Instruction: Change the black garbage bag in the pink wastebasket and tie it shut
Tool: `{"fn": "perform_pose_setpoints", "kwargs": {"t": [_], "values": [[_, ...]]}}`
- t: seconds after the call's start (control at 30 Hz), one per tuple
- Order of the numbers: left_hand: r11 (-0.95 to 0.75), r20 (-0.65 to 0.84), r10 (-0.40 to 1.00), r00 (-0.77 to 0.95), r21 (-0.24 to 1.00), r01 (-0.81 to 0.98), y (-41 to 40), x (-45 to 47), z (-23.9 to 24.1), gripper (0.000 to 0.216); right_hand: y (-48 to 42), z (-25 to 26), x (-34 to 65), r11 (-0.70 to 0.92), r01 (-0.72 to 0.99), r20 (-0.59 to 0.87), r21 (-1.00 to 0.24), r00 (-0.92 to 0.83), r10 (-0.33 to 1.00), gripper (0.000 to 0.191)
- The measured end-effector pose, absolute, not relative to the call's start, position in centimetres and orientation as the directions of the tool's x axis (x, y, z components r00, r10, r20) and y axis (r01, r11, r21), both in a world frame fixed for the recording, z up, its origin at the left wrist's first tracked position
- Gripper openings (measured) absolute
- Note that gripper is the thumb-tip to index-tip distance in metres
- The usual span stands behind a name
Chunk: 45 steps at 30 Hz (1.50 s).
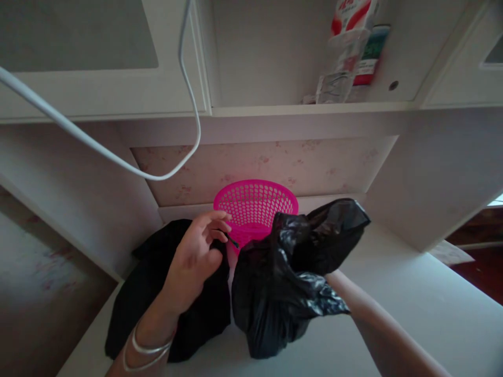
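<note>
My left hand (194, 262), with two silvery bangles at its wrist, is over a dark cloth-like bundle (196, 324). Its fingers are curled, and a thin black strip (231, 241) sticks out from them. A shiny, crumpled black plastic bag (271, 298) hangs bunched from my right hand, whose fingers are hidden by the plastic; only the wrist and forearm show at its right side. Behind both hands stands a bright pink mesh basket (255, 196), its lower part partly covered by the bag and my left hand.
White surface (396, 283) extends to the right, between side panels. Above is an open shelf (267, 52) holding clear plastic containers (341, 68) and a green and red package (371, 55). A white cable (157, 177) loops down at the upper left.
</note>
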<state>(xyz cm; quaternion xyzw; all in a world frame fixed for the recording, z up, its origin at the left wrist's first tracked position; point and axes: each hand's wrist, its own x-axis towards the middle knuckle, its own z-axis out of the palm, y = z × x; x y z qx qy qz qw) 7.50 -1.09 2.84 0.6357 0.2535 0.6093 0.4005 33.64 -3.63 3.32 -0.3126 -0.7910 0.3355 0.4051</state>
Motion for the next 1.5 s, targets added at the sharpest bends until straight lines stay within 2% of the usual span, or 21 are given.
{"fn": "perform_pose_setpoints", "kwargs": {"t": [0.1,0.17,0.23,0.27,0.33,0.4,0.5,0.6,0.73,0.83,0.9,1.0,1.17,1.23,1.3,1.37,1.43,1.5], "values": [[-0.511,0.530,0.802,0.276,0.848,-0.143,-3.7,8.4,4.2,0.077,-3.0,3.6,32.5,0.563,0.215,0.425,-0.798,-0.462,0.779,0.035],[-0.482,0.482,0.803,0.350,0.871,-0.093,-4.2,9.4,4.7,0.081,-2.7,3.3,32.1,0.577,0.208,0.449,-0.790,-0.446,0.774,0.031],[-0.518,0.489,0.791,0.368,0.855,-0.023,-4.0,10.5,5.0,0.068,-2.2,2.6,32.0,0.597,0.208,0.464,-0.775,-0.453,0.761,0.027],[-0.562,0.520,0.777,0.354,0.827,0.019,-3.7,11.0,5.0,0.053,-1.9,2.1,32.1,0.604,0.218,0.467,-0.766,-0.456,0.757,0.024],[-0.634,0.588,0.756,0.287,0.767,0.100,-2.9,11.8,4.9,0.023,-1.2,0.8,32.2,0.619,0.267,0.471,-0.739,-0.451,0.758,0.025],[-0.628,0.602,0.776,0.189,0.764,0.148,-1.9,12.1,4.4,0.008,-0.4,-0.7,32.7,0.625,0.342,0.473,-0.702,-0.433,0.768,0.034],[-0.498,0.507,0.861,-0.035,0.856,0.140,-0.2,11.7,3.0,0.021,0.4,-2.4,33.7,0.616,0.405,0.458,-0.676,-0.423,0.782,0.039],[-0.391,0.389,0.896,-0.213,0.920,0.037,1.7,10.5,1.1,0.027,0.6,-3.3,35.2,0.558,0.380,0.430,-0.738,-0.373,0.822,0.039],[-0.364,0.284,0.898,-0.336,0.909,-0.204,3.5,8.5,-0.7,0.029,0.2,-4.7,37.7,0.346,0.218,0.307,-0.912,-0.196,0.931,0.040],[-0.382,0.230,0.886,-0.404,0.854,-0.352,4.1,6.8,-1.0,0.029,-0.2,-6.3,39.7,0.204,0.054,0.204,-0.977,-0.006,0.979,0.033],[-0.418,0.234,0.870,-0.435,0.818,-0.396,4.2,5.5,-0.9,0.027,-0.3,-7.1,40.9,0.221,-0.103,0.208,-0.970,0.119,0.971,0.030],[-0.458,0.261,0.859,-0.440,0.774,-0.436,4.3,3.4,-0.5,0.023,-0.4,-7.5,42.3,0.302,-0.331,0.244,-0.894,0.204,0.948,0.028],[-0.441,0.254,0.879,-0.403,0.756,-0.484,4.1,0.5,0.0,0.022,-0.5,-7.9,43.9,0.320,-0.402,0.187,-0.857,0.336,0.923,0.025],[-0.448,0.273,0.876,-0.398,0.767,-0.460,3.6,0.1,-0.2,0.026,-0.5,-8.2,44.1,0.319,-0.400,0.162,-0.859,0.380,0.911,0.027],[-0.461,0.333,0.876,-0.349,0.789,-0.405,3.1,0.5,-0.7,0.038,-0.4,-8.3,44.1,0.316,-0.396,0.146,-0.862,0.404,0.903,0.035],[-0.439,0.372,0.893,-0.251,0.842,-0.314,2.8,1.3,-1.6,0.060,-0.3,-8.1,43.8,0.311,-0.400,0.131,-0.862,0.417,0.900,0.041],[-0.357,0.332,0.933,-0.139,0.908,-0.221,3.0,2.3,-2.5,0.085,-0.2,-7.7,43.5,0.315,-0.400,0.141,-0.861,0.406,0.903,0.041],[-0.280,0.271,0.960,-0.071,0.938,-0.206,3.6,3.1,-3.0,0.100,-0.3,-7.1,43.4,0.329,-0.386,0.177,-0.862,0.379,0.908,0.038]]}}
